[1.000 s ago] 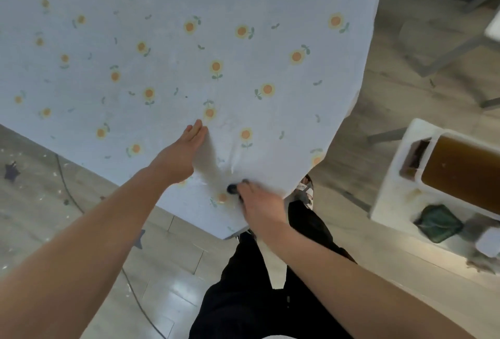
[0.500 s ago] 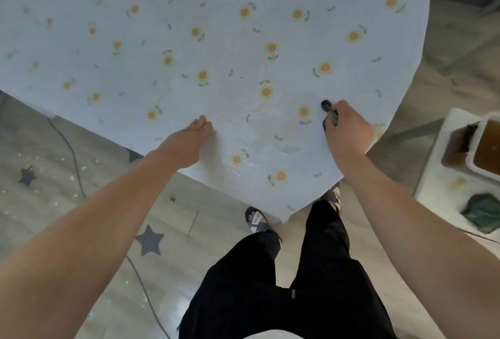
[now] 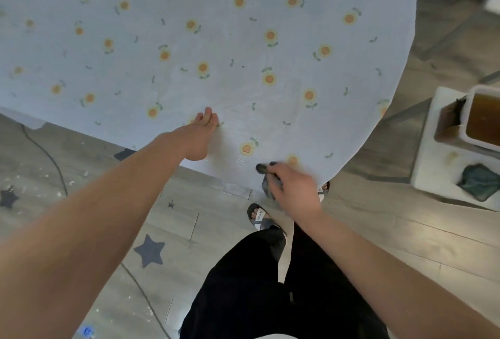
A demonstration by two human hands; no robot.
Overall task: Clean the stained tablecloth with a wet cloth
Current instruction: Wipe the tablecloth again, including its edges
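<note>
A pale blue tablecloth [image 3: 216, 27] printed with small orange flowers covers a round table and fills the upper view. My left hand [image 3: 198, 133] presses flat on the cloth near its front edge, fingers straight. My right hand [image 3: 293, 188] grips a dark grey wet cloth [image 3: 266, 173] at the table's front rim, just right of the left hand. Most of the wet cloth is hidden under my fingers. Faint wet streaks show on the tablecloth between the two hands.
A white stool [image 3: 433, 165] stands at the right, carrying a tub of brown water [image 3: 484, 119] and a green rag [image 3: 477, 180]. A cable [image 3: 51, 160] and star stickers [image 3: 150, 250] lie on the grey wooden floor. My legs and sandalled feet [image 3: 258, 215] are below the table edge.
My right hand swept the wet cloth out to the right and back toward the front edge. The left hand stayed pressed on the tablecloth.
</note>
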